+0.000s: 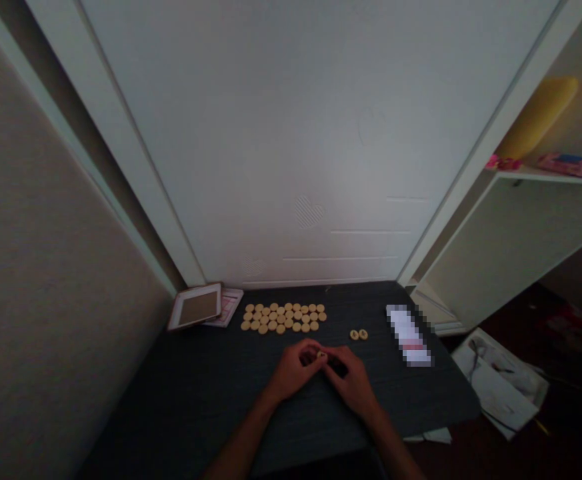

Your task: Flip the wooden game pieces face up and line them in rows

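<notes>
My left hand [295, 368] and my right hand [348, 378] meet over the dark table. Between their fingertips is a small round wooden disc [321, 355] with a dark mark, and both hands pinch it. Beyond my hands, several plain wooden discs [281, 320] lie in three close rows. Two marked discs [359, 335] sit side by side to the right of those rows, just past my right hand.
A framed board [195, 309] rests on papers [228, 308] at the table's back left. A blurred white and red item [409, 337] lies on the right side. The white panel [301, 147] rises behind the table [195, 400]. A white box [503, 380] stands beyond the right edge.
</notes>
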Demonstrator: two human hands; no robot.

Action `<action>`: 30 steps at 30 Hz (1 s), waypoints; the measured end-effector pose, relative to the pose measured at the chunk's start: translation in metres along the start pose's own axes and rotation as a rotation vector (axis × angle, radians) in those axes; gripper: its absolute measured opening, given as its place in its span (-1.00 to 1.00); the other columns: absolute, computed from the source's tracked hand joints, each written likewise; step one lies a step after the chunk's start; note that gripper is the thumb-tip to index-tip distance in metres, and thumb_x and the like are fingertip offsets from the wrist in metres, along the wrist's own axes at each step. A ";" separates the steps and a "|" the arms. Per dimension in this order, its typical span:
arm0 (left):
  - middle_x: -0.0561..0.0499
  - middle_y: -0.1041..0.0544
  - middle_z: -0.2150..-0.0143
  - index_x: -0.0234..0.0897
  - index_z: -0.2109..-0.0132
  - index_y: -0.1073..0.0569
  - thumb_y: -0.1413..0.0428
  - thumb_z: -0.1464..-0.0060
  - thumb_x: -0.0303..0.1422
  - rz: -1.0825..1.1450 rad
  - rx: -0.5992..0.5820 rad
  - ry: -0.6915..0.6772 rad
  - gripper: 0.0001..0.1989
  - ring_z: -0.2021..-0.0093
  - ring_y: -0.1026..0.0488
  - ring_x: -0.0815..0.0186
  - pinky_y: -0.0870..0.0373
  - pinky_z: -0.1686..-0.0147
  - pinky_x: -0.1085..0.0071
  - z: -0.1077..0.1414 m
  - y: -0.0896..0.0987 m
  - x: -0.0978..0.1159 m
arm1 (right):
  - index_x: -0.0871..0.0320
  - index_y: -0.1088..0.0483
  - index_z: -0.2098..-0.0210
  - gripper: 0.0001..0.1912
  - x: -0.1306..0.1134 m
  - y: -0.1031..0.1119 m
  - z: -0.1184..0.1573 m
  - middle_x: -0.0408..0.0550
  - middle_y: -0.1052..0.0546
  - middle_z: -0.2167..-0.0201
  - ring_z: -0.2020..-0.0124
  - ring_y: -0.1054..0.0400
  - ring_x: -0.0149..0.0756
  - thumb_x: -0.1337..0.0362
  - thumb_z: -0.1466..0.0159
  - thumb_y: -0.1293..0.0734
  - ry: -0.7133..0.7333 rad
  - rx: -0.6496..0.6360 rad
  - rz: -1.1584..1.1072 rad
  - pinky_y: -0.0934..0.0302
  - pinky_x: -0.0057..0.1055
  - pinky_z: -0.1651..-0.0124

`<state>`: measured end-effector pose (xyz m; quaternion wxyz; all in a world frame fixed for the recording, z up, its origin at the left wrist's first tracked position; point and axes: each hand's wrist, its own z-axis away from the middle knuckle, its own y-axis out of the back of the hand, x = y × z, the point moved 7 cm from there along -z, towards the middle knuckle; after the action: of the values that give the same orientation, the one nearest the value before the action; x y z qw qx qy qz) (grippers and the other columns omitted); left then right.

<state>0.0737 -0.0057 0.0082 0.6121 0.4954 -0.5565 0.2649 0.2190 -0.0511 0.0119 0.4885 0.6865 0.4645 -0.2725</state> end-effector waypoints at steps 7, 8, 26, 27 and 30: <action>-0.08 -0.67 0.11 -0.22 0.07 -0.56 -0.12 -0.24 -0.21 0.110 -0.031 -0.005 -0.76 0.10 -0.60 0.16 -0.48 0.08 0.31 0.000 0.000 0.006 | -0.01 -0.50 -0.03 -0.71 0.000 0.003 -0.001 -0.07 -0.59 0.17 0.19 -0.46 -0.23 0.22 -0.31 -0.38 -0.037 0.026 0.012 -0.35 -0.32 0.09; -0.09 -0.67 0.09 -0.22 0.05 -0.56 -0.11 -0.25 -0.21 0.126 -0.039 -0.010 -0.75 0.08 -0.60 0.16 -0.48 0.06 0.30 0.000 0.000 0.007 | 0.00 -0.50 -0.03 -0.71 0.000 0.004 -0.001 -0.07 -0.59 0.18 0.20 -0.46 -0.23 0.22 -0.32 -0.37 -0.046 0.032 0.009 -0.36 -0.34 0.11; 0.01 -0.64 0.22 -0.20 0.01 -0.52 -0.19 -0.14 -0.32 -0.040 -0.076 -0.024 -0.74 0.25 -0.53 0.26 -0.40 0.27 0.41 0.001 -0.004 0.005 | 0.11 -0.55 0.12 -0.67 0.013 0.005 -0.002 -0.06 -0.63 0.34 0.36 -0.48 -0.24 0.01 -0.29 -0.38 -0.208 0.081 -0.035 -0.34 -0.40 0.28; 0.01 -0.63 0.23 -0.20 0.02 -0.52 -0.19 -0.13 -0.32 -0.049 -0.072 -0.030 -0.75 0.25 -0.53 0.27 -0.40 0.27 0.41 0.002 -0.004 0.005 | 0.11 -0.55 0.13 -0.66 0.012 0.004 -0.002 -0.07 -0.63 0.35 0.36 -0.49 -0.25 0.00 -0.28 -0.39 -0.210 0.078 -0.035 -0.34 -0.41 0.29; 0.02 -0.63 0.24 -0.20 0.06 -0.53 -0.20 -0.13 -0.32 -0.072 -0.067 -0.049 -0.78 0.27 -0.52 0.28 -0.39 0.26 0.42 0.004 -0.006 0.008 | 0.13 -0.56 0.18 -0.63 0.011 0.005 -0.001 -0.06 -0.63 0.38 0.37 -0.49 -0.24 -0.04 -0.27 -0.38 -0.206 0.083 -0.030 -0.34 -0.40 0.30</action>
<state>0.0789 -0.0132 0.0134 0.6236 0.5006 -0.5618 0.2120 0.2286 -0.0461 0.0054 0.5009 0.6674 0.4103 -0.3679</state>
